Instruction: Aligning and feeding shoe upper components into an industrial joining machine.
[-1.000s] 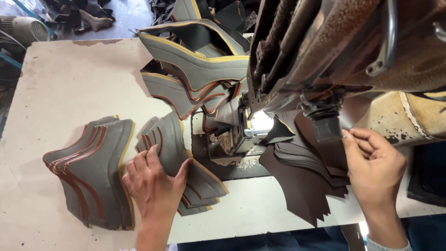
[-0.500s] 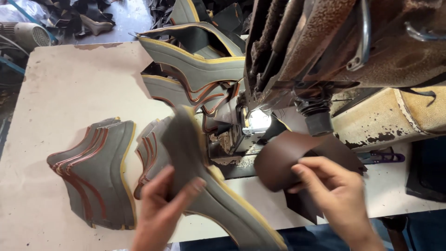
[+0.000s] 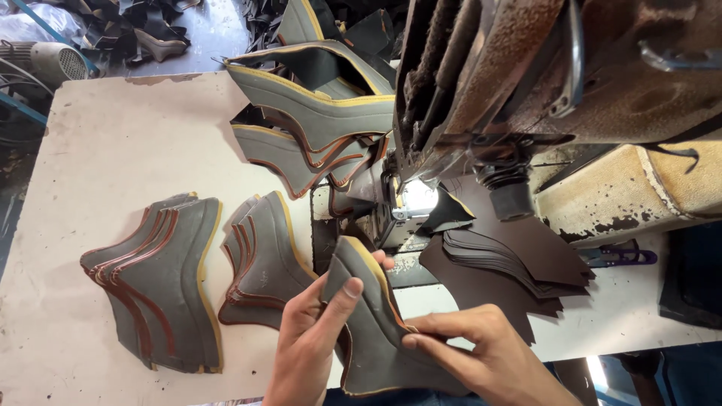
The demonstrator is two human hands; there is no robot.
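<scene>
Gripping a grey shoe piece [image 3: 376, 331] with yellow edging, the left hand [image 3: 312, 342] pinches its upper end, thumb across the face and fingers behind, while the right hand [image 3: 481, 353] presses closed fingertips on the piece's lower right edge. The piece is held tilted just above the near edge of the table [image 3: 113, 150], in front of the sewing machine [image 3: 496, 83]. Just left of the left hand lies a small stack [image 3: 263, 263] of like pieces, grey with reddish-brown trim, and farther left a second stack [image 3: 162, 282], fanned out. Right of the hands a pile of dark brown cutouts [image 3: 504, 263] rests under the machine's head, beside its lit lamp [image 3: 417, 199]. Behind, more joined pieces [image 3: 316, 120] hang off the back of the machine. Purple-handled snips [image 3: 620, 257] lie on the right, by the worn, rust-flecked base
</scene>
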